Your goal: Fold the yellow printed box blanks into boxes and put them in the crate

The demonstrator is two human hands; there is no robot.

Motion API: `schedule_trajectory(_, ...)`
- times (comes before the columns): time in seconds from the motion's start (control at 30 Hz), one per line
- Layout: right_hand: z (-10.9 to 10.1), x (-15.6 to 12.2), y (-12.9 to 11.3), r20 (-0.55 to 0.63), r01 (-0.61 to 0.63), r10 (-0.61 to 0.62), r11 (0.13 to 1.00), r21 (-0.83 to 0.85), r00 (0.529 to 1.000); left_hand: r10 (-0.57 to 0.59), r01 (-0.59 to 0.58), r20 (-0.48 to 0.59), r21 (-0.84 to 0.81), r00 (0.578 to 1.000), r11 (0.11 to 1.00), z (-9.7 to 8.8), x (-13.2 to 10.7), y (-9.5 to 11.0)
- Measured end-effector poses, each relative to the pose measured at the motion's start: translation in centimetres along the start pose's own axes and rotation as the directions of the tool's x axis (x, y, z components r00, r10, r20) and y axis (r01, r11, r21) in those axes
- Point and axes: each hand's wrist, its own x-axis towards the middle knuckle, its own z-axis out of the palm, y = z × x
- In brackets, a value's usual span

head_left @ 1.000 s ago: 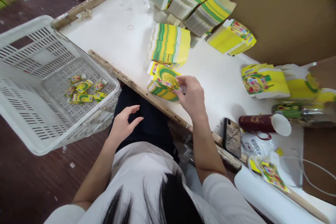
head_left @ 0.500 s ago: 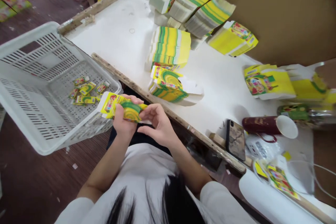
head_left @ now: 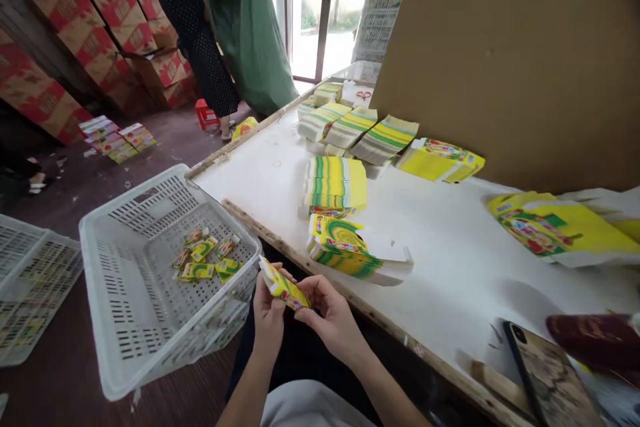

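Observation:
A small yellow and green carton (head_left: 289, 288) is held in front of my body, over the gap between the white basket and the table edge. My left hand (head_left: 268, 317) is closed round its upper left part, the thumb on the near side. The fingers and thumb of my right hand (head_left: 334, 321) close on its lower right end. A white end flap stands up at the carton's far end. Just beyond my hands, a stack of flat, unfolded cartons (head_left: 345, 247) lies on the table (head_left: 440, 240), printed yellow and green.
Several small cartons (head_left: 203, 271) lie in the white plastic basket (head_left: 145, 340) to my left. More carton stacks (head_left: 335, 185) fill the table's far part. A phone (head_left: 550, 373) and a dark red mug (head_left: 590, 340) are at the right. A person (head_left: 193, 33) stands beyond, by a green sack (head_left: 255, 33).
My view has tilted up, bringing the doorway and stacked boxes into sight. The carton in my hands has turned from its broad spiral face to a narrower side, tilting down to the right.

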Motion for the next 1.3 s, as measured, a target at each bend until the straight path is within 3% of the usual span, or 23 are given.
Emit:
schedule_trajectory(0.1, -0.3, -0.3, -0.1, 0.004, 0.126, -0.127, 0.971, -0.203, 0.992, -0.025, 0.031, -0.086, 0.071, 0.996, 0.997, -0.4, 0.3, 0.8)
schedule_trajectory(0.17, -1.0, -0.6, -0.5, 0.010, 0.220, -0.230, 0.914, -0.342, 0.973, 0.013, -0.003, -0.068, 0.142, 0.998, 0.990, -0.7, 0.4, 1.9)
schedule_trajectory(0.23, -2.2, -0.9, -1.5, 0.058, 0.309, -0.317, 0.840, -0.446, 0.947, 0.102, -0.086, -0.064, 0.210, 0.993, 0.974, -1.3, 0.2, 3.6)
schedule_trajectory(0.3, -3.5, -1.1, -2.7, 0.127, 0.386, -0.386, 0.730, -0.563, 0.914, 0.268, -0.243, -0.063, 0.261, 0.961, 0.934, -2.0, -0.4, 5.9)
schedule_trajectory(0.33, -3.9, -1.2, -3.3, 0.162, 0.420, -0.420, 0.649, -0.634, 0.893, 0.353, -0.330, -0.026, 0.297, 0.935, 0.896, -2.3, -0.8, 7.1)
schedule_trajectory(0.4, -4.2, -1.4, -4.1, 0.242, 0.484, -0.484, 0.473, -0.736, 0.841, 0.413, -0.449, 0.179, 0.417, 0.893, 0.791, -2.6, -1.6, 9.4)
schedule_trajectory(0.47, -3.6, -1.6, -4.5, 0.322, 0.550, -0.535, 0.346, -0.761, 0.781, 0.258, -0.465, 0.407, 0.573, 0.876, 0.674, -2.3, -2.1, 10.7)
schedule_trajectory(0.5, -3.2, -1.7, -4.6, 0.355, 0.583, -0.551, 0.315, -0.749, 0.755, 0.142, -0.440, 0.461, 0.643, 0.876, 0.627, -2.0, -2.1, 10.8)
schedule_trajectory(0.6, -2.3, -1.9, -4.5, 0.373, 0.638, -0.615, 0.288, -0.714, 0.695, -0.150, -0.291, 0.468, 0.736, 0.871, 0.611, -0.5, -1.9, 9.7)
schedule_trajectory(0.67, -2.4, -1.9, -4.1, 0.257, 0.603, -0.685, 0.326, -0.728, 0.682, -0.214, -0.209, 0.430, 0.744, 0.877, 0.635, 0.2, -1.6, 8.4)
schedule_trajectory(0.73, -2.8, -1.8, -3.3, 0.059, 0.519, -0.699, 0.469, -0.714, 0.713, -0.194, -0.185, 0.394, 0.741, 0.899, 0.646, 0.4, -1.7, 7.3)
schedule_trajectory(0.77, -2.9, -1.7, -2.8, -0.026, 0.478, -0.661, 0.568, -0.670, 0.750, -0.170, -0.191, 0.384, 0.737, 0.908, 0.648, 0.5, -1.8, 6.9)
schedule_trajectory(0.83, -2.9, -1.4, -1.7, -0.107, 0.394, -0.504, 0.775, -0.494, 0.857, -0.133, -0.220, 0.400, 0.718, 0.907, 0.660, 0.4, -2.1, 6.4)
schedule_trajectory(0.93, -2.2, -1.1, -0.8, -0.047, 0.191, -0.201, 0.967, -0.167, 0.978, -0.060, -0.301, 0.444, 0.693, 0.894, 0.655, 0.4, -2.3, 5.7)
schedule_trajectory(1.03, -1.7, -1.1, -0.7, 0.038, 0.009, -0.010, 1.000, 0.009, 0.999, 0.008, -0.420, 0.536, 0.653, 0.844, 0.630, 0.3, -2.6, 4.8)
schedule_trajectory(1.13, -1.9, -1.2, -0.7, 0.077, -0.056, 0.052, 0.997, 0.055, 0.996, 0.050, -0.504, 0.611, 0.600, 0.790, 0.621, 0.2, -2.8, 3.9)
schedule_trajectory(1.23, -2.5, -1.5, 0.0, 0.127, -0.015, 0.014, 1.000, 0.007, 0.992, 0.026, -0.492, 0.598, 0.632, 0.801, 0.599, 0.0, -2.7, 3.4)
schedule_trajectory(1.3, -2.8, -1.8, 0.7, 0.166, 0.111, -0.096, 0.990, -0.086, 0.981, -0.046, -0.426, 0.554, 0.688, 0.831, 0.587, -0.2, -2.6, 3.1)
